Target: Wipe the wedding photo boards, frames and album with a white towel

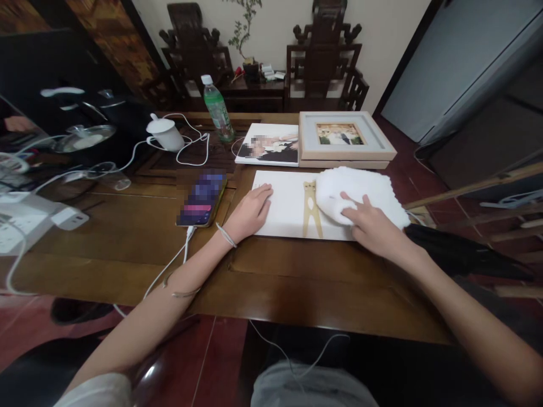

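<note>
A white rectangular panel [282, 209] with a gold cat-like figure [311, 209] lies flat on the wooden table. My left hand [253, 210] rests on the panel's left end, its fingers extended and holding nothing. On the right part of the panel sits a bunched, fluffy white towel [356, 189], covering that end. My right hand [368, 223] presses into the towel and grips it, with one or two fingers stretched over its top. A smartphone [202, 198] with a charging cable lies left of my left hand.
Behind the panel are a photo print [271, 144] and a framed photo [348, 135]. A green-labelled bottle [218, 107], a lidded white cup [165, 133] and a clear plastic cup [109, 175] stand farther left. White cables and a power strip [25, 223] occupy the left side.
</note>
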`<state>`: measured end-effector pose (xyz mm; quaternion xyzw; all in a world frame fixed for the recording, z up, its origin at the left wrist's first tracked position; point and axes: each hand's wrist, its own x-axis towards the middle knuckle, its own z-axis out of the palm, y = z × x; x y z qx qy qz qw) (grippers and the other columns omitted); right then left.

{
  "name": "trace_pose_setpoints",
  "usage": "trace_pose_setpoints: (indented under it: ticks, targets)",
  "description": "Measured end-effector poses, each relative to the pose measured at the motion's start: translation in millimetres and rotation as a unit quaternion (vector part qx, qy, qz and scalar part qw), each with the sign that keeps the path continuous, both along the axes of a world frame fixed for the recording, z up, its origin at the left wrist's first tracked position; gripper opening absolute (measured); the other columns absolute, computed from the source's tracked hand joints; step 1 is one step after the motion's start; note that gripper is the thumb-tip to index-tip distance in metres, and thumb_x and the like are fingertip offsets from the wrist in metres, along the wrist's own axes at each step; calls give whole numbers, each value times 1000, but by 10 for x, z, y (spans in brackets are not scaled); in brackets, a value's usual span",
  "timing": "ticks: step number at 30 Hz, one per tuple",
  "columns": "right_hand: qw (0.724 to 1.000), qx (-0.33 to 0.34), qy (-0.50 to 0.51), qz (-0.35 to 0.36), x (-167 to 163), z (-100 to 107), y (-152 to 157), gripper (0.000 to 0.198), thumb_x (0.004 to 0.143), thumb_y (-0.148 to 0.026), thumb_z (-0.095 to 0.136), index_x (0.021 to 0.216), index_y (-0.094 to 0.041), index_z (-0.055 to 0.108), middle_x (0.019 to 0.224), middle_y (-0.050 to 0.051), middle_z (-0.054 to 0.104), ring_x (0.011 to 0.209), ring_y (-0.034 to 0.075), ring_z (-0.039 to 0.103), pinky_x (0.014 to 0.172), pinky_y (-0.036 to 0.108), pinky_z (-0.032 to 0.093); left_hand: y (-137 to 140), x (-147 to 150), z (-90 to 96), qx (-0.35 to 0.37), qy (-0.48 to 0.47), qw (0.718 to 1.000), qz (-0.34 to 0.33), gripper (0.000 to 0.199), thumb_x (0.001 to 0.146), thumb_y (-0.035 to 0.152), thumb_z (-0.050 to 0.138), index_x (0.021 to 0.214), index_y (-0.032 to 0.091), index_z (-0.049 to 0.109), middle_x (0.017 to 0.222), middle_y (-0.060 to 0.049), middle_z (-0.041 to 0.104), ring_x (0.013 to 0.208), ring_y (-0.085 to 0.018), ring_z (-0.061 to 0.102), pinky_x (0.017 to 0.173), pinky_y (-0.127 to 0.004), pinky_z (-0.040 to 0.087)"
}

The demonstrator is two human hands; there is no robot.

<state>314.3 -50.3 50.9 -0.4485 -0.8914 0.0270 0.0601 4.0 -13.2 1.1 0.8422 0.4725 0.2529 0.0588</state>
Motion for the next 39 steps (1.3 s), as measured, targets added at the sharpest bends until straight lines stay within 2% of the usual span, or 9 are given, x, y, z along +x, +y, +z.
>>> trace_pose_setpoints:
  ticks: [4, 8, 13, 18, 22, 26, 30, 35, 39]
  targets:
    - [998, -60, 5, 25, 80, 201, -511, 40, 70, -1, 36, 95, -18, 63, 136, 16, 60, 135, 33, 47, 108, 59, 38, 2, -3, -1, -1, 6, 1000, 1, 40, 97, 20, 39, 128, 4, 57, 140, -21, 56, 137, -29, 48, 117, -46, 38]
    - [993, -114, 9, 36, 267, 335, -643, 40, 74, -8, 37, 97, -24, 65, 112, 8, 71, 116, 28, 63, 103, 51, 45, 4, -12, -1, -5, 2, 1000, 3, 39, 98, 21, 38, 128, 5, 57, 141, -20, 56, 137, -29, 48, 117, -47, 37]
    - [993, -114, 41, -10, 307, 331, -166, 32, 70, -18, 41, 92, -24, 64, 88, 7, 69, 94, 28, 65, 83, 41, 51, 3, -10, 7, -8, 0, 1000, 0, 40, 97, 20, 39, 127, 3, 58, 140, -21, 56, 137, -28, 47, 118, -46, 36]
    - [996, -73, 52, -2, 149, 267, 536, 12, 61, -18, 42, 63, -25, 33, 61, 2, 49, 67, 23, 55, 66, 36, 44, 2, -3, 15, -9, 1, 1000, 2, 40, 97, 20, 39, 127, 3, 58, 141, -21, 56, 137, -28, 48, 118, -45, 37]
    - [999, -3, 35, -15, 77, 78, 764, 14, 62, -12, 41, 68, -25, 39, 66, 5, 56, 81, 29, 63, 85, 46, 47, -1, -6, 8, -15, -6, 1000, 8, 39, 97, 20, 39, 128, 5, 57, 141, -20, 56, 137, -28, 48, 117, -48, 37]
    - [999, 41, 10, 5, 51, -91, 529, 31, 69, -4, 38, 91, -18, 55, 113, 18, 68, 131, 35, 50, 109, 63, 31, -1, -7, 4, -16, -6, 1000, 7, 39, 97, 20, 40, 129, 5, 57, 141, -19, 56, 138, -27, 47, 117, -48, 37]
    - [1000, 3, 3, 21, 68, -17, -4, 35, 69, -2, 38, 92, -17, 58, 140, 19, 56, 142, 33, 38, 113, 63, 29, -3, 2, 14, -17, 1, 1000, 11, 39, 97, 20, 39, 129, 6, 57, 141, -19, 56, 138, -27, 47, 118, -47, 36]
    - [994, -88, 16, 55, 173, 270, -622, 35, 71, -3, 37, 89, -21, 61, 132, 11, 64, 138, 30, 44, 114, 56, 34, -7, 13, 18, -20, 5, 1000, 10, 40, 97, 19, 39, 129, 3, 56, 142, -21, 55, 138, -28, 46, 119, -46, 35]
    - [991, -123, 33, 50, 280, 440, -690, 38, 73, -8, 40, 94, -25, 67, 117, 6, 72, 120, 29, 61, 104, 46, 47, -5, 11, 11, -26, 4, 1000, 12, 40, 97, 20, 39, 130, 4, 56, 143, -20, 54, 139, -28, 45, 118, -48, 35]
